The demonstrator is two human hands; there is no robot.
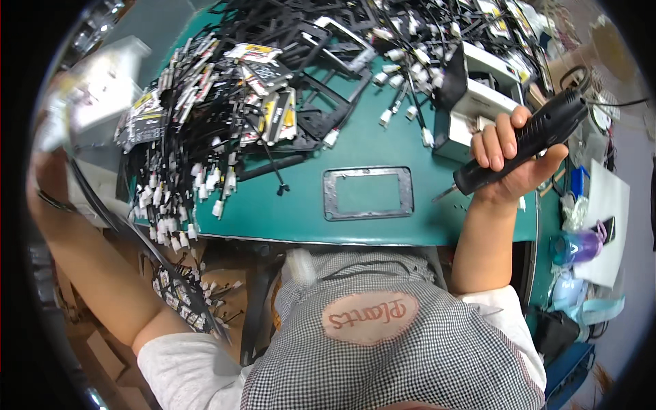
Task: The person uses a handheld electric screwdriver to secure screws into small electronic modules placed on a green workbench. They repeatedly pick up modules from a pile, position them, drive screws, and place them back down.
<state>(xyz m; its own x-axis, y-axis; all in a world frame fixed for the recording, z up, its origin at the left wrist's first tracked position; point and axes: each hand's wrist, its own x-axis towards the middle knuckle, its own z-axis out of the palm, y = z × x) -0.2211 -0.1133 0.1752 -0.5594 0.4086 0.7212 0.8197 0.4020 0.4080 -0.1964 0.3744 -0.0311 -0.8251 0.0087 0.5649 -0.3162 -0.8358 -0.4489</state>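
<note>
My right hand (504,154) is wrapped around a black electric screwdriver (482,171) above the right side of the green table. Its thin bit points down and left, toward a flat black rectangular frame (331,198) lying by the near edge. The bit and frame are apart. Far out to the left, my left hand (52,167) is blurred at the picture's rim, near a pale translucent container (119,75). Its fingers cannot be made out, nor whether they hold anything.
Bundles of cabled parts with white connectors (171,198) pile up on the left of the table (287,215). More black frames (328,102) heap at the back. A white-and-black box (471,102) stands behind my right hand. A purple-blue bottle (577,246) sits far right.
</note>
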